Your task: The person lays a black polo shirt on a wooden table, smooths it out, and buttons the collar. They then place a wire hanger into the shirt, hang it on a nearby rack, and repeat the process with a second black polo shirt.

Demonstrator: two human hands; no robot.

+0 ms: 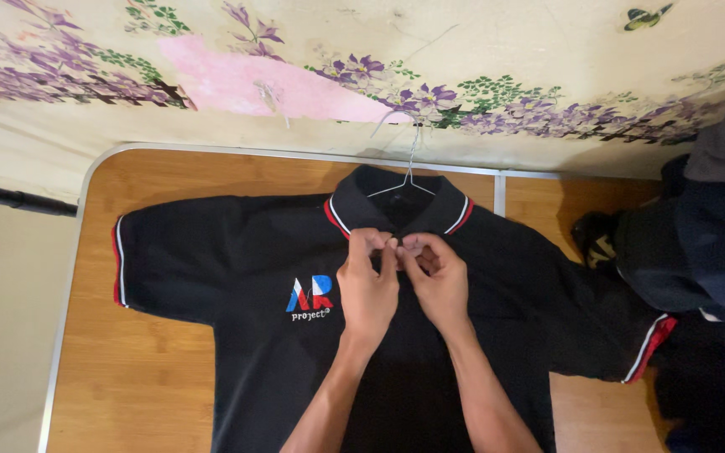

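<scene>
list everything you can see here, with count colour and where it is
polo shirt: one, black with red and white trim on collar and sleeves and a small chest emblem, spread flat on the table
hanger: one, thin silver wire, inside the shirt collar, hook pointing to the wall
table: one, wood top with metal edge, under the shirt
wall covering: one, cream with purple flowers, green leaves and a pink patch, behind the table
clothes pile: one heap, dark blue and black, at the right end of the table
left hand: one, bare, pinching the shirt front just below the collar
right hand: one, bare, pinching the same spot, fingertips meeting the left hand's
</scene>
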